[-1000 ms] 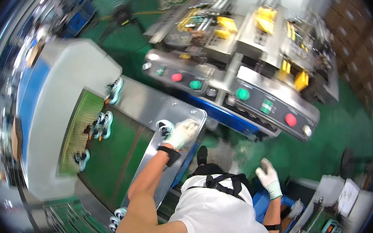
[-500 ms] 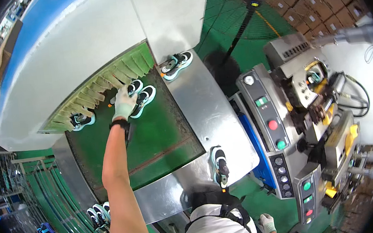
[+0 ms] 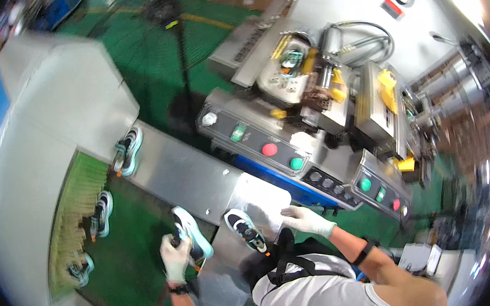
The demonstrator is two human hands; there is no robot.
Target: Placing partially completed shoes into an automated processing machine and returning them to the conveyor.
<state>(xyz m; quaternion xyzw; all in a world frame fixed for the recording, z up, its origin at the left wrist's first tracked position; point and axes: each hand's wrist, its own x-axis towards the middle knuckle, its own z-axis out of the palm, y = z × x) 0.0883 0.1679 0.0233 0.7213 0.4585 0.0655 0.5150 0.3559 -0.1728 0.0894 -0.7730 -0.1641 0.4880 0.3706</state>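
My left hand (image 3: 176, 258), in a pale glove, grips a black-and-white sneaker (image 3: 195, 233) with a light-blue sole over the belt's edge beside the metal ledge. Its fingers close around the dark upper part of the shoe. A second sneaker (image 3: 243, 228) lies on the metal ledge (image 3: 191, 176), close to my body. To the right of that shoe is my gloved right hand (image 3: 307, 220), empty, its fingers stretched towards it without touching. Farther up the ledge another sneaker (image 3: 131, 151) rests against the white machine housing. Motion blurs parts of the view.
On the green conveyor belt (image 3: 141, 247), a sneaker (image 3: 104, 213) and another shoe (image 3: 82, 270) sit by the fringed curtain (image 3: 75, 212) of the white housing (image 3: 53, 89). A machine with a button panel (image 3: 254, 143) stands ahead to the right. Behind is a black fan (image 3: 161, 9).
The view has swung to the right. My left hand has come back from the curtain with a sneaker in it. My right hand has risen from my side to the ledge.
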